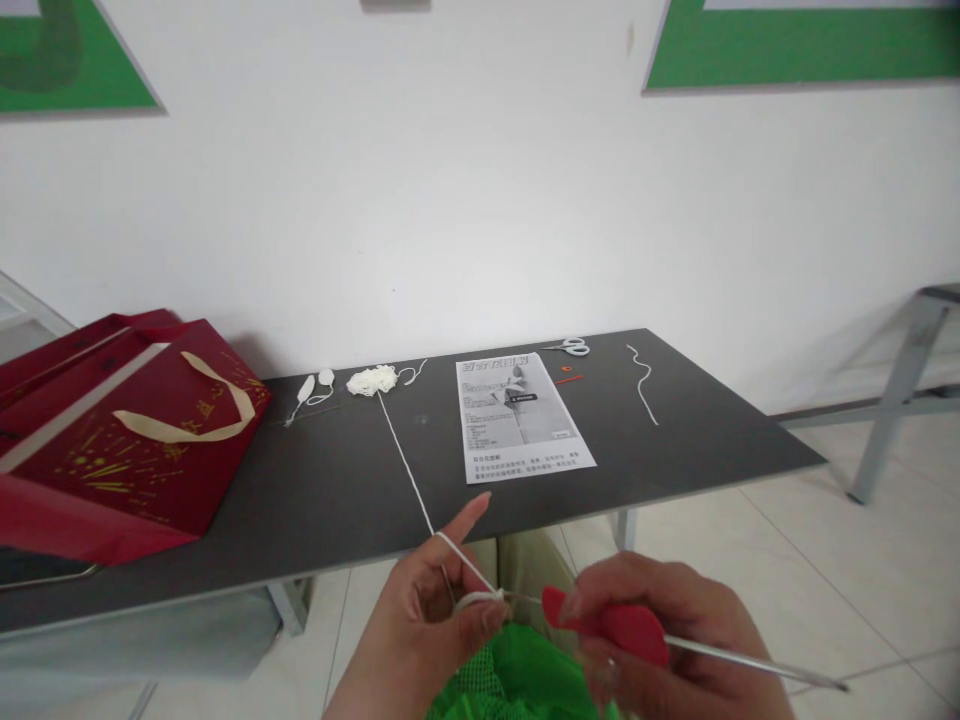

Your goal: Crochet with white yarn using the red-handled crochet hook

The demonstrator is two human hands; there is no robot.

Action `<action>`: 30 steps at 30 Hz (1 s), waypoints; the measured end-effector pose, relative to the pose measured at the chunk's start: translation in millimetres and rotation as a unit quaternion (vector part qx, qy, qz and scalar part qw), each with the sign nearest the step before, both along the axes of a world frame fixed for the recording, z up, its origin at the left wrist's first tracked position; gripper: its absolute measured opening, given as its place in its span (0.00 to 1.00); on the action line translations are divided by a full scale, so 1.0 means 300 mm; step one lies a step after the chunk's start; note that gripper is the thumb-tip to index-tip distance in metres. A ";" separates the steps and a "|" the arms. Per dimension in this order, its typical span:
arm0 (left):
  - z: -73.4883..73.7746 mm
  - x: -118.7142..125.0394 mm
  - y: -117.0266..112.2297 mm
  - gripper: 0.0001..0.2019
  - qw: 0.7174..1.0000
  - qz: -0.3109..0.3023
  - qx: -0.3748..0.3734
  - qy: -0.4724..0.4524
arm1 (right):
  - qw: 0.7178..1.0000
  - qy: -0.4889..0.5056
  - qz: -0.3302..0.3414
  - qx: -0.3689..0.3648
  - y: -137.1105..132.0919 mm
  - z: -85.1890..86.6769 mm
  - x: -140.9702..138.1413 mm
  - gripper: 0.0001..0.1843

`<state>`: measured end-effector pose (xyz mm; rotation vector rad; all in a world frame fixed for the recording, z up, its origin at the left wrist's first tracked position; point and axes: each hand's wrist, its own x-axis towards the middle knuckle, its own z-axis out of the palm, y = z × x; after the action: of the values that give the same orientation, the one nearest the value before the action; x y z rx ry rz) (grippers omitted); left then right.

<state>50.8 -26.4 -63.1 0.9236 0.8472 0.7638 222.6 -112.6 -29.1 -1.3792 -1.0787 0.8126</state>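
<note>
My left hand pinches a small loop of white yarn, with the strand wrapped over the raised index finger. The strand runs up across the dark table to a small white yarn pile. My right hand grips a crochet hook by its red handle, the metal shaft sticking out to the right and the tip meeting the loop at my left fingers. A bright green mesh item lies below both hands.
A red gift bag lies on the table's left. A printed instruction sheet, white scissors, a small orange piece, a loose white cord and small white crocheted bits sit farther back. A white wall stands behind.
</note>
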 end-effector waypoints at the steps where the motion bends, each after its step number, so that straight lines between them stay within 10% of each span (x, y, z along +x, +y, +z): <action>1: 0.005 -0.008 0.004 0.32 0.999 -0.023 -0.022 -0.006 | 1.000 0.004 0.018 -0.009 0.015 0.013 0.014 0.04; 7: 0.022 -0.027 0.004 0.32 0.990 -0.133 -0.053 -0.020 | 0.995 0.010 0.095 0.004 0.085 0.046 0.038 0.12; 15: 0.081 -0.009 0.029 0.32 0.952 -0.284 -0.096 -0.064 | 0.933 0.312 0.169 -0.053 0.214 -0.005 0.021 0.20; 30: 0.064 -0.010 -0.051 0.30 0.994 -0.060 0.010 -0.091 | 0.783 0.611 0.051 -0.108 0.061 -0.232 -0.033 0.13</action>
<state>47.8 -41.8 -43.8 0.8988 0.6197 0.7406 212.5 -94.2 -98.6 -0.6526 -0.0101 1.6115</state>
